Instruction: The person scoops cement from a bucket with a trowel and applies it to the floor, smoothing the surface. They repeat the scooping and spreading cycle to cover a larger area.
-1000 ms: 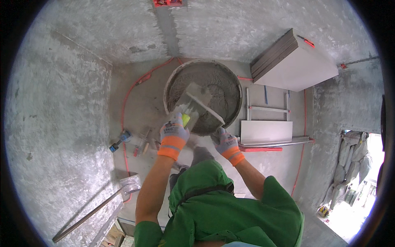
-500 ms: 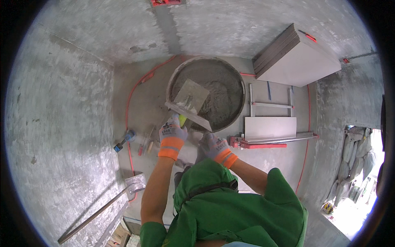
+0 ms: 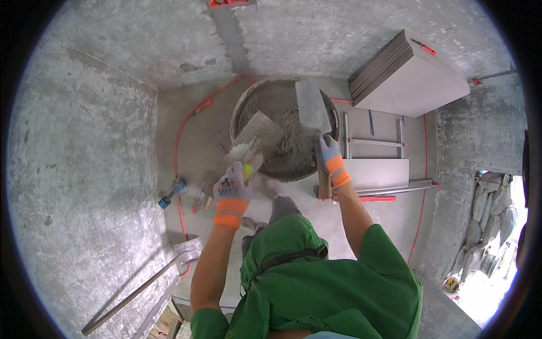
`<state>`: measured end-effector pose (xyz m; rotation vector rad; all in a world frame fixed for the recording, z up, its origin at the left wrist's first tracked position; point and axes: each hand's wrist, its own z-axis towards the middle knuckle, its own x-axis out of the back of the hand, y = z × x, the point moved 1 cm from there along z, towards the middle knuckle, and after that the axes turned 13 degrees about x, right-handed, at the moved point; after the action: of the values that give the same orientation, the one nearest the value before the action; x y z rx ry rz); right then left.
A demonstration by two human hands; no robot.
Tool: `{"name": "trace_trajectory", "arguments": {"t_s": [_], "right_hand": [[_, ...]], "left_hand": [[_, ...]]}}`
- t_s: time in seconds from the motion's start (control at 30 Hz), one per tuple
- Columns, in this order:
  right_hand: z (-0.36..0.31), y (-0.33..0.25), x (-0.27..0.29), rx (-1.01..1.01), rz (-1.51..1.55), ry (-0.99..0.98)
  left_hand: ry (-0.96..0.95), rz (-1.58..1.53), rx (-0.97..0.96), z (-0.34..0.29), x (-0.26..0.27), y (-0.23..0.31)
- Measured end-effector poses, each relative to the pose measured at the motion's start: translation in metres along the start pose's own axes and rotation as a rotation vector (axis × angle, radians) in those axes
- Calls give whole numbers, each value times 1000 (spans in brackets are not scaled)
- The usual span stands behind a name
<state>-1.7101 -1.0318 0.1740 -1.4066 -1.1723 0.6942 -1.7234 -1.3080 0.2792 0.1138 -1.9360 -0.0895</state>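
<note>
Both my hands wear grey gloves with orange cuffs. My left hand (image 3: 231, 189) is closed on a flat trowel (image 3: 258, 131) with a yellow-green grip; its grey plate is smeared and tilts over the left side of a round tub (image 3: 234, 116). In the tub lies wet grey mortar (image 3: 291, 147). My right hand (image 3: 333, 155), at the tub's right edge, is closed on a second flat tool with a broad pale blade, a trowel (image 3: 312, 107), reaching over the tub's right side. The grip inside the right hand is hidden.
Right of the tub are a metal frame (image 3: 374, 142), a pale board (image 3: 377, 172) on a red-ended tile cutter (image 3: 378, 198), and stacked large tiles (image 3: 409, 85). On the left lie a blue power tool (image 3: 169, 198), an orange-red cable (image 3: 179, 133) and a long-handled shovel (image 3: 189, 251).
My right hand has moved right and up, away from my left, swinging its blade over the tub's right side. My left hand has shifted slightly down and left, its trowel turning.
</note>
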Motion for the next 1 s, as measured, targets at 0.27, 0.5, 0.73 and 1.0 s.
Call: {"name": "trace_trajectory", "arguments": {"t_s": [0.27,0.5,0.73,1.0], "right_hand": [[-68,-23,-21,-361,642,-422],[-115,-48,-2,-41,543,-354],[-139,-51,-28,201,-184,-313],[-192,-30,-73,423,-635,-530]], "left_hand": [[221,90,-163,20,-19,3],[-553,-1381,257,84,-11,-41],[-404,-1565,266,130,-101,-48],[-300,-2127,135,106,-86,-21]]}}
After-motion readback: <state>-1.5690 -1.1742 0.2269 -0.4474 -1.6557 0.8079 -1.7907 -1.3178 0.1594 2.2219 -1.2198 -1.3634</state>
